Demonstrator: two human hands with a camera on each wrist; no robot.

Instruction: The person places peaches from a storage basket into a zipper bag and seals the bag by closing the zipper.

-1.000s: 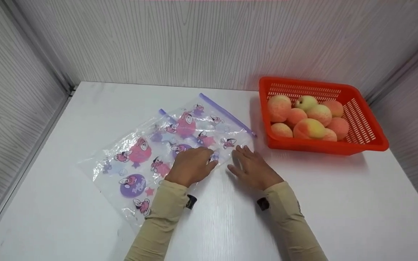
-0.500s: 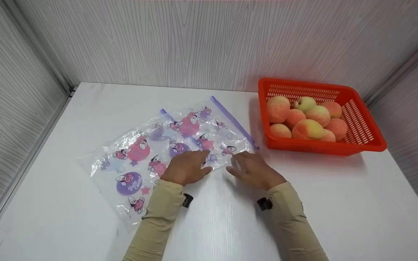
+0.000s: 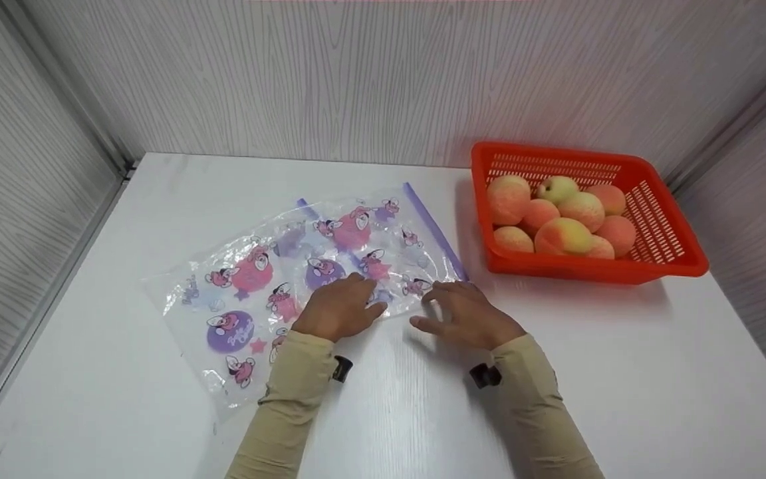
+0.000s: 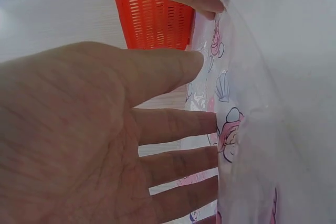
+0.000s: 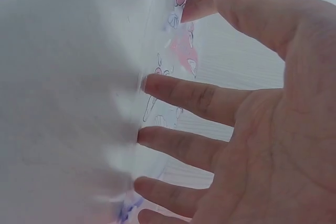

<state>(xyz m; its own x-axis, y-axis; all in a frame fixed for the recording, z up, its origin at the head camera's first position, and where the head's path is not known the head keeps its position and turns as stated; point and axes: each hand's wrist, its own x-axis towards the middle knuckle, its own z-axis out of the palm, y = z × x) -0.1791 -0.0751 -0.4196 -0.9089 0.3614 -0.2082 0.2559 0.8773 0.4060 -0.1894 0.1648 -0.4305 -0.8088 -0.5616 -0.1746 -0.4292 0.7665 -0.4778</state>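
Observation:
A clear zip bag printed with pink and purple cartoon figures lies flat and slanted on the white table, its purple zip strip at the right end. My left hand rests its fingertips on the bag near its front edge. In the left wrist view the fingers are straight and spread, tips against the plastic. Beside the zip end, my right hand touches the bag's near right corner. The right wrist view shows its fingers spread, tips on the film, the thumb held apart.
A red plastic basket with slotted walls stands at the back right, just beyond the bag's zip end. Several peaches are heaped inside it. Grey wood-grain panels border the table at the back and both sides.
The bag has turned slightly clockwise, its zip end swinging right and toward me. My left hand has slid a little left and nearer; the right hand has shifted slightly nearer.

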